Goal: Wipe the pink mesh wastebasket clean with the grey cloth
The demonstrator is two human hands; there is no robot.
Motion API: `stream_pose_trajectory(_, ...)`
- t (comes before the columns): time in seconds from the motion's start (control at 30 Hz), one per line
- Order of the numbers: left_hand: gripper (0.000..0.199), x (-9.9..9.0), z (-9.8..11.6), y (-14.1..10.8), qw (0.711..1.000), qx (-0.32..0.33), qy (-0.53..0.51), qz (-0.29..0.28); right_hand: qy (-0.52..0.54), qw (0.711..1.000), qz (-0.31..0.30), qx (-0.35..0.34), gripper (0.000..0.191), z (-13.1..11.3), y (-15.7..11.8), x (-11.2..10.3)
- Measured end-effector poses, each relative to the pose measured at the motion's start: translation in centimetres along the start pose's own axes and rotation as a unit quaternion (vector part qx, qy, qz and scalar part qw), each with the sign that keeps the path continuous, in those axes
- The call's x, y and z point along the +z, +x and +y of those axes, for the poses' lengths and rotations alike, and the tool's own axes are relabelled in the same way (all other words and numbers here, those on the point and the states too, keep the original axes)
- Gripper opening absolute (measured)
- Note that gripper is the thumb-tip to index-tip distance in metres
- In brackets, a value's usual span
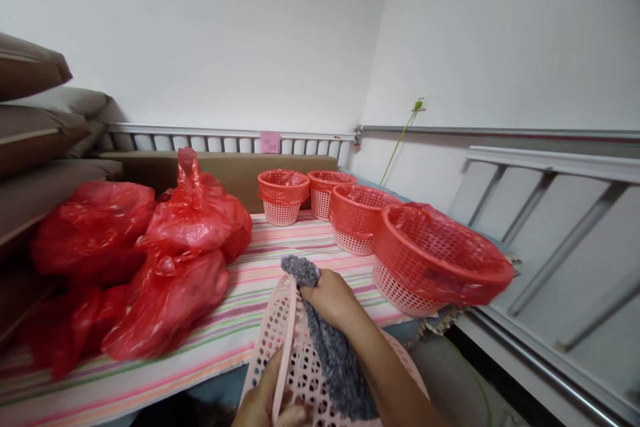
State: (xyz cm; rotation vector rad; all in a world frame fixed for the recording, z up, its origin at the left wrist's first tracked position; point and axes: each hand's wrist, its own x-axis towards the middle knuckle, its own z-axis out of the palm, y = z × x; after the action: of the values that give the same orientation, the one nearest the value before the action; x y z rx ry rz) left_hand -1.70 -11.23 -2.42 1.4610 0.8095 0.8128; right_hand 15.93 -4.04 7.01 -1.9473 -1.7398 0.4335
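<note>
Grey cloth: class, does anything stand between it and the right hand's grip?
Nothing visible does: the right hand has the grey cloth directly in its grip, while the left hand holds the nearest pink basket.

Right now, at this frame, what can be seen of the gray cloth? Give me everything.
The gray cloth looks soft and fuzzy, mottled dark bluish gray with paler flecks. It is bunched, gripped near its upper end by the right hand, with a tuft sticking out at the rim of the pink basket. The rest trails down over the basket's perforated inside, rumpled; its full outline is not visible.
</note>
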Motion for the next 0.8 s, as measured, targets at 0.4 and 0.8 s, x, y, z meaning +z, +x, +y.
stream_pose_trajectory(0.4,0.076,-0.7,2.6,4.1,0.991,0.128,-0.036,0.008,-0.044,0.993,0.083,-0.070,0.020,-1.3,-2.4,1.4)
stream_pose_trajectory(0.8,0.060,-0.4,-1.2,2.7,0.999,0.003,0.049,0.012,-0.056,0.981,0.185,0.037,0.055,3.5,2.8,-2.2)
